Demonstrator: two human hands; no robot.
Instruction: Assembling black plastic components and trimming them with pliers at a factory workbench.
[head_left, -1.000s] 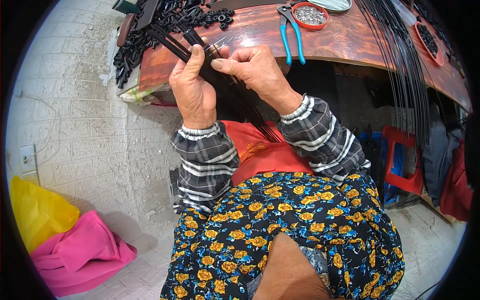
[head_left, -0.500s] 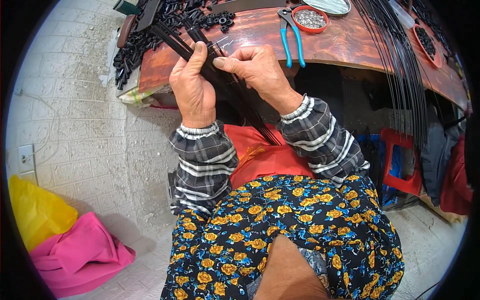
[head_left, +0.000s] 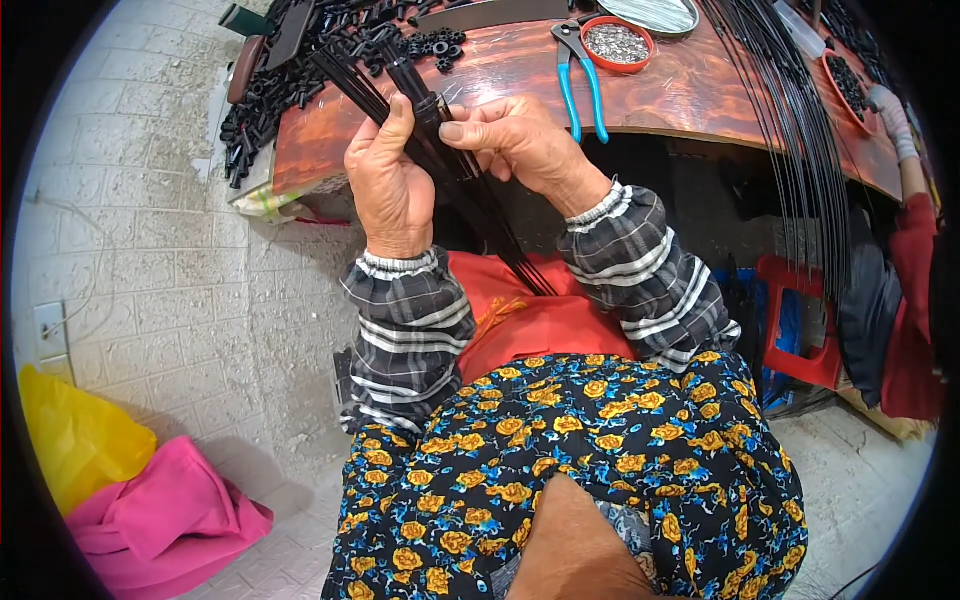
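Note:
What looks like a folded black umbrella frame (head_left: 480, 205), a bundle of thin ribs round a thicker ringed tube, slants between my hands, with its lower end against my red apron (head_left: 580, 318). My left hand (head_left: 393, 190) is closed round the bundle, its thumb lying along the upper part. Beside the ringed black collar (head_left: 432, 108), my right hand (head_left: 525, 145) pinches at the ribs with thumb and forefinger. Its other fingers are curled, and the small detail under the fingertips is hidden.
Black plastic tube fittings (head_left: 275, 105) are heaped at the table's left. Blue-handled pliers (head_left: 580, 85) lie by a red dish of small metal bits (head_left: 617, 45). Long black ribs (head_left: 800, 150) hang over the table edge at right. A co-worker's gloved hand (head_left: 890, 120) reaches to another red dish (head_left: 845, 85).
My right thumb has shifted slightly right along the collar, and its fingers have opened a little from the bundle. A co-worker's gloved hand has come into view at the right.

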